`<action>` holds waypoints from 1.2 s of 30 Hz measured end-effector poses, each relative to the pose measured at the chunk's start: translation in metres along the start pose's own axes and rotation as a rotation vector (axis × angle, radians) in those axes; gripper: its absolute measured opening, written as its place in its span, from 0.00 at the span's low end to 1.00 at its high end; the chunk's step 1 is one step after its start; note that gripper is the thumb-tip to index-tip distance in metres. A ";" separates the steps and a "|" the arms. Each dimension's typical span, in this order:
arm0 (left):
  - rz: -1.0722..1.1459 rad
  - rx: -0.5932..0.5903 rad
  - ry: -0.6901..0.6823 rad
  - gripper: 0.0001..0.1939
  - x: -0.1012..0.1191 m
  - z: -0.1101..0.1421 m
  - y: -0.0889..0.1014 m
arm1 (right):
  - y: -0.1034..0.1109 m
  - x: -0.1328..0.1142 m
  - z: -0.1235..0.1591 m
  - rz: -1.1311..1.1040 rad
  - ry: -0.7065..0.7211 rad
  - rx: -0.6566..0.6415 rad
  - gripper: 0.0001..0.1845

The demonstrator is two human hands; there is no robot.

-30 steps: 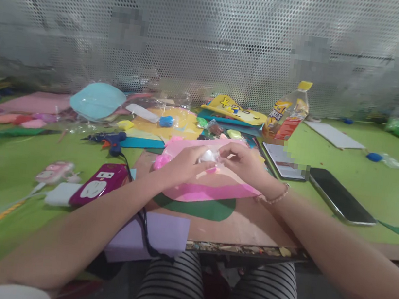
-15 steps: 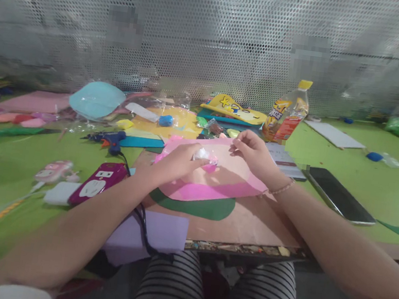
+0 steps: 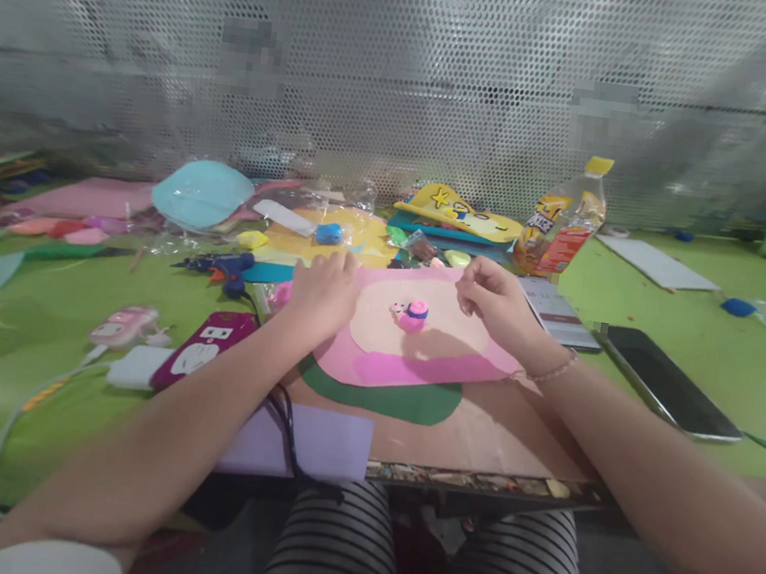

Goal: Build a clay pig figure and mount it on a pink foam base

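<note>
Green table (image 3: 700, 348) before a perforated metal screen (image 3: 412, 65), strewn with craft foam.

At frame centre I see a small pink figure (image 3: 411, 313) upright on the pink sheet (image 3: 415, 362), its facing unclear. My left hand (image 3: 321, 293) lies flat, open, at the sheet's left edge; my right hand (image 3: 495, 297) curls loosely, empty, just right.

- The bottle (image 3: 563, 224) with the yellow cap has an orange and red label with white letters on it; the letters are too blurred to read for sure.
- No other text, number or sign on the table is readable.
</note>
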State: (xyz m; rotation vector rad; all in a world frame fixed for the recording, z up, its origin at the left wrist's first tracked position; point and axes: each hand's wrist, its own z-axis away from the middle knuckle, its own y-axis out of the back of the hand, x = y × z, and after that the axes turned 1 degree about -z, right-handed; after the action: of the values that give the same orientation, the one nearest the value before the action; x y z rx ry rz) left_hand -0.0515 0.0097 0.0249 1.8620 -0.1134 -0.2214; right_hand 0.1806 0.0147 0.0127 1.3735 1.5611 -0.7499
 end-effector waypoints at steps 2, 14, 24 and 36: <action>0.135 0.019 -0.152 0.18 0.006 0.000 0.001 | 0.000 0.000 0.000 -0.002 -0.012 -0.019 0.09; 0.208 -0.120 -0.291 0.15 0.018 0.007 0.003 | -0.006 0.001 0.002 0.258 -0.133 -0.152 0.22; 0.048 -0.620 -0.368 0.21 0.002 -0.001 0.013 | -0.015 0.004 0.004 0.025 -0.316 -0.223 0.12; 0.101 -0.750 -0.339 0.31 -0.003 -0.001 0.019 | -0.028 0.008 0.011 0.024 -0.319 -0.366 0.12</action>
State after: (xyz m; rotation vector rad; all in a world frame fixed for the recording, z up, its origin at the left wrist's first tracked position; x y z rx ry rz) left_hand -0.0536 0.0059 0.0438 1.0588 -0.3113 -0.4408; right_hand 0.1558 0.0031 -0.0020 0.9522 1.3461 -0.5983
